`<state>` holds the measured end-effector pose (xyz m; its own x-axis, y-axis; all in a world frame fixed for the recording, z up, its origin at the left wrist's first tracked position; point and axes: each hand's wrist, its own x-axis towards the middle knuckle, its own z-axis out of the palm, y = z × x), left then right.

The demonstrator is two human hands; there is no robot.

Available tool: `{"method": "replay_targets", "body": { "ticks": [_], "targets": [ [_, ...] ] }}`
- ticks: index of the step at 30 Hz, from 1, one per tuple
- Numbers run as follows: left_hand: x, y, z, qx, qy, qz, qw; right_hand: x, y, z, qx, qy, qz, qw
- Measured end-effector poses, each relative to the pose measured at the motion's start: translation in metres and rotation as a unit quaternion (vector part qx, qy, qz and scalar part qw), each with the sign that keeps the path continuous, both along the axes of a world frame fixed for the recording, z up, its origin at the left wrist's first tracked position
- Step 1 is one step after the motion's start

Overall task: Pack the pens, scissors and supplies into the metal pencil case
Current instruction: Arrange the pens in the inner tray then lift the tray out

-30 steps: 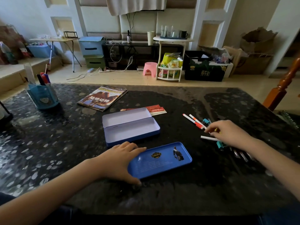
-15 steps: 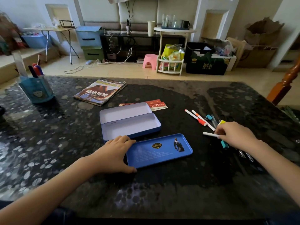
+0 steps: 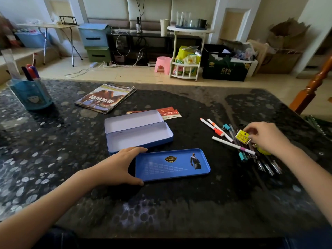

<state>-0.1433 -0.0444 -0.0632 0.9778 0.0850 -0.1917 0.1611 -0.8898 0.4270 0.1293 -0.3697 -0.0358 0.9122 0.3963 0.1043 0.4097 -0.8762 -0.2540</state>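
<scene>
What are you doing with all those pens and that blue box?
A person is packing a pencil case. The case lies open on the table with nothing in it yet, and a blue tray sits in front of it. The left hand rests on the tray's end. The right hand pinches a small yellow box from the pile of pens and clips.

Two bare forearms are seen, ending in the left hand [image 3: 120,166] and the right hand [image 3: 267,137]. No sleeves are worn over the visible parts of the arms, and both wrists and all visible fingers are bare. Dark blue clothing is glimpsed along the bottom edge.
</scene>
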Motion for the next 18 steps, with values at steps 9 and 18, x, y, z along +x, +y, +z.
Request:
{"method": "replay_targets", "body": {
  "ticks": [9, 18],
  "targets": [
    [0.002, -0.005, -0.003, -0.016, 0.002, -0.010, 1.000, 0.006, -0.009, -0.011, 0.026, 0.051, -0.040, 0.998],
    [0.005, -0.005, -0.007, -0.025, 0.000, -0.016, 1.000, 0.000, -0.002, -0.002, 0.220, 0.154, 0.041, 0.962]
  ]
}}
